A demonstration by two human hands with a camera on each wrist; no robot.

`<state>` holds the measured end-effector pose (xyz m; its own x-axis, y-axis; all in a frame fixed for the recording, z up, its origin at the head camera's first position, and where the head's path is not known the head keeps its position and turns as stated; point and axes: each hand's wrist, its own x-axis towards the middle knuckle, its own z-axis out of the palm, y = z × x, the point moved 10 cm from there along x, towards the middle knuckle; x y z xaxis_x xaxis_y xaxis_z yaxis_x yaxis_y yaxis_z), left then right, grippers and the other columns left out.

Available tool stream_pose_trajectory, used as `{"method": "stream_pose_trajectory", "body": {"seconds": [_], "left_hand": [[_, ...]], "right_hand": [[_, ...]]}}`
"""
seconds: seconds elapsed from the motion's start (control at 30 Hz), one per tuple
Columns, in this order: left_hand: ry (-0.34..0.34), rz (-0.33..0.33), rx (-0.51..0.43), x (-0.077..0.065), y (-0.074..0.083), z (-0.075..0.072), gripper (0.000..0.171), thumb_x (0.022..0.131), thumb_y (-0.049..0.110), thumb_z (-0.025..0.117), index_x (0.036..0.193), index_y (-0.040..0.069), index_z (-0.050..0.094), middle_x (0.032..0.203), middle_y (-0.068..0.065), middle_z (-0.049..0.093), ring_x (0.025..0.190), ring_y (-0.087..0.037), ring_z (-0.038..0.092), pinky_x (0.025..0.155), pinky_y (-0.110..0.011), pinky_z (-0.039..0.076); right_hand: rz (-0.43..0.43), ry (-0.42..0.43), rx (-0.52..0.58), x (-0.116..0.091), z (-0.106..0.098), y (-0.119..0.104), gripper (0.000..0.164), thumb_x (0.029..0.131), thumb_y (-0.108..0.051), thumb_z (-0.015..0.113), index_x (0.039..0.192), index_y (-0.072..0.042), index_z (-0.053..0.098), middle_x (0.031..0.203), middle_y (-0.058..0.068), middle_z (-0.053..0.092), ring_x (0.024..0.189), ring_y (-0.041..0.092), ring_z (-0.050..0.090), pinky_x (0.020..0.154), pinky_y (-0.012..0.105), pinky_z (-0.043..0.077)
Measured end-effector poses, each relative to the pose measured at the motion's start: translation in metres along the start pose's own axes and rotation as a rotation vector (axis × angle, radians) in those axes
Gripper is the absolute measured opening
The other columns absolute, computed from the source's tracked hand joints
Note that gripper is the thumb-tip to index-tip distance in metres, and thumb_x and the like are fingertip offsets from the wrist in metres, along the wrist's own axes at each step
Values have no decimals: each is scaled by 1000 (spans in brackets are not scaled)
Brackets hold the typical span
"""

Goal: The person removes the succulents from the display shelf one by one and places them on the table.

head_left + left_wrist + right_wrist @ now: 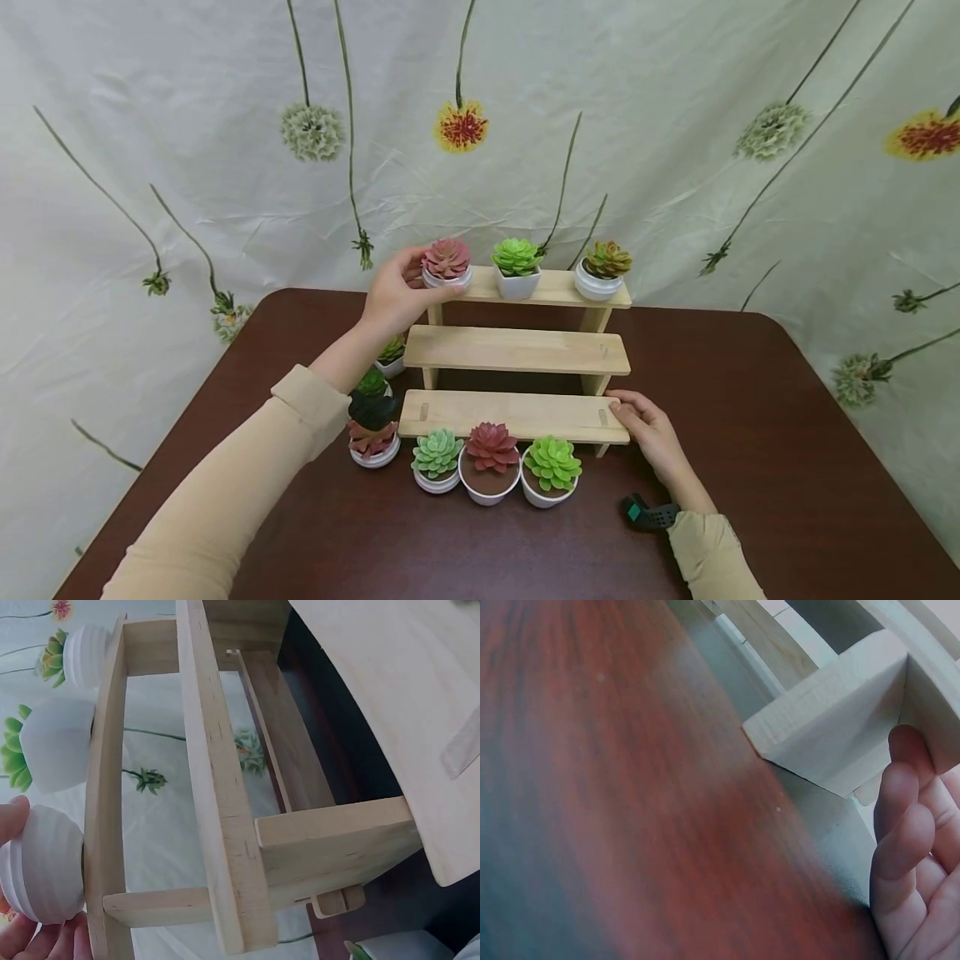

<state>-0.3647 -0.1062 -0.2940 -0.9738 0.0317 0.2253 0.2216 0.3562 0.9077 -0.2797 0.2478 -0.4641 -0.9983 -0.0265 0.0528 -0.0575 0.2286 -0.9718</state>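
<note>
My left hand grips a potted pink succulent at the left end of the top step of a wooden three-step stand. In the left wrist view, the fingers and thumb are round its white pot, whose base is right at the board. A green succulent in a square pot and a reddish-green one in a round pot stand farther right on that step. My right hand holds the bottom step's right end, thumb on top, with curled fingers beneath in the right wrist view.
In front of the stand sit a pale green succulent, a dark red one and a bright green one. Several more pots, including a reddish succulent, stand left, partly behind my left arm. A flower-printed cloth hangs behind the table.
</note>
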Motion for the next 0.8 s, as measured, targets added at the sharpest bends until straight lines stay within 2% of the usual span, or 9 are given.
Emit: {"method": "stream_pose_trajectory", "body": {"seconds": [0.27,0.5,0.67,0.8], "left_hand": [[40,76,25,-21,1,-13,69,70,27,84,129,10,53,118,-7,60,104,-20,59,87,-34,49],[64,60,66,-40,-5,-26,72,69,33,84,130,10,52,118,-8,61,104,-21,59,86,-35,50],[113,65,69,-53,-14,-39,69,70,31,84,127,9,54,113,-7,63,96,-18,61,77,-23,50],[159,40,10,-64,-29,-51,66,71,22,84,127,6,53,113,-9,62,93,-13,60,75,-16,48]], "right_hand": [[-6,2,-9,0,-1,-1,36,95,-22,56,120,3,57,88,-7,62,74,8,56,63,21,45],[1,-1,-7,0,0,1,36,95,-22,56,121,4,56,91,-7,63,77,8,58,64,22,47],[-3,-2,-2,-1,0,0,36,96,-21,55,121,5,55,92,-7,63,77,8,58,64,22,47],[-7,-1,-8,-1,0,-1,35,96,-20,55,120,6,55,92,-6,63,76,8,58,63,21,47]]}}
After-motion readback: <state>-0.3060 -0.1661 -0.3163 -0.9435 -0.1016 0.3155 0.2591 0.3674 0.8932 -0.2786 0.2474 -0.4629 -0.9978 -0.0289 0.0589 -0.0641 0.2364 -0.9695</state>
